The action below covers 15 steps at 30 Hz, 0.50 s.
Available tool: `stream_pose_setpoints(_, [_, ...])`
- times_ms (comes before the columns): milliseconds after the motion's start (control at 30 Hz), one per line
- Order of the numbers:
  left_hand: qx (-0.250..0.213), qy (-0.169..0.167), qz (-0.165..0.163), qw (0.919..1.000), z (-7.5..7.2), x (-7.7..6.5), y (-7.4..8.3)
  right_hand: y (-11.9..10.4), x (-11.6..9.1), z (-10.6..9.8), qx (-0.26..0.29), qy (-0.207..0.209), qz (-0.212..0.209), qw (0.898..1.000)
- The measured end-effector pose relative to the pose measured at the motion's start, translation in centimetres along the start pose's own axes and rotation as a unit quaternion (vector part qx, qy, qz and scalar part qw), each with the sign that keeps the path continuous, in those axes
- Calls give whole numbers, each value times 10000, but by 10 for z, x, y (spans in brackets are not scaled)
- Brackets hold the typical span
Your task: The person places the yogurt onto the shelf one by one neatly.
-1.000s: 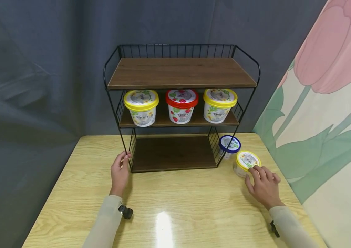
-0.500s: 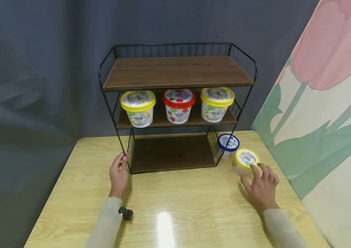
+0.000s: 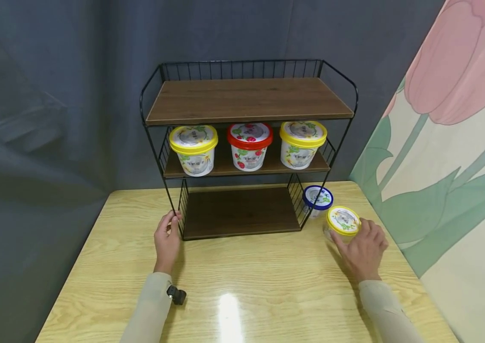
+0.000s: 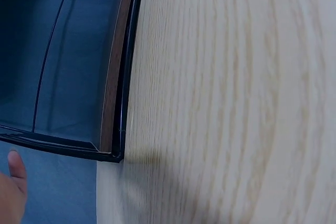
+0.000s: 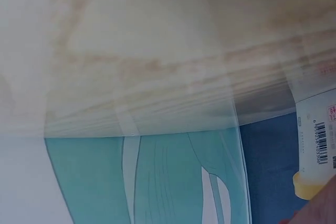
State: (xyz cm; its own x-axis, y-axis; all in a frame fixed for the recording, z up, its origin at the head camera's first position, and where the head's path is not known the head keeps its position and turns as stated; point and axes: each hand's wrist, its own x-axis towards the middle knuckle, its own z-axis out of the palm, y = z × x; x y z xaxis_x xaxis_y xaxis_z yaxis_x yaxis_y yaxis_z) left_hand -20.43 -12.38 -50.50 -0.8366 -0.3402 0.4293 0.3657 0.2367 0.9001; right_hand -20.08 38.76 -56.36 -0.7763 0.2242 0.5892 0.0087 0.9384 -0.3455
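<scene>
In the head view, my left hand [image 3: 167,242] holds the left front post of a three-tier wire rack [image 3: 248,97] with dark wooden shelves. The left wrist view catches the rack's lower corner [image 4: 113,153] and my thumb [image 4: 17,166]. At the right, my right hand [image 3: 364,250] grips a white tub with a yellow lid [image 3: 343,220], thumb at its near left side and fingers along the right of the lid. In the right wrist view that tub [image 5: 317,140] shows its barcode side, with part of my hand [image 5: 319,207] overlapping its lid.
On the middle shelf stand a yellow-lidded tub [image 3: 193,150], a red-lidded tub [image 3: 250,146] and another yellow-lidded tub [image 3: 303,145]. A blue-lidded tub [image 3: 318,198] is behind the rack's right post. A flower-patterned wall [image 3: 452,205] borders the table [image 3: 263,281] on the right.
My right hand has shifted from the tub's near right edge to around it, thumb now at its left side. The left hand stays on the rack post.
</scene>
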Motion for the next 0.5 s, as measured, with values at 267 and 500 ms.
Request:
stream_pose_setpoints(267, [-63,-2,-40,10000,1,1,2,0,5,5,-77,17,-23,10000])
stream_pose_setpoints(500, [51,37,165,9998,2,1,-2,2,12,6,-120,-36,339,9993])
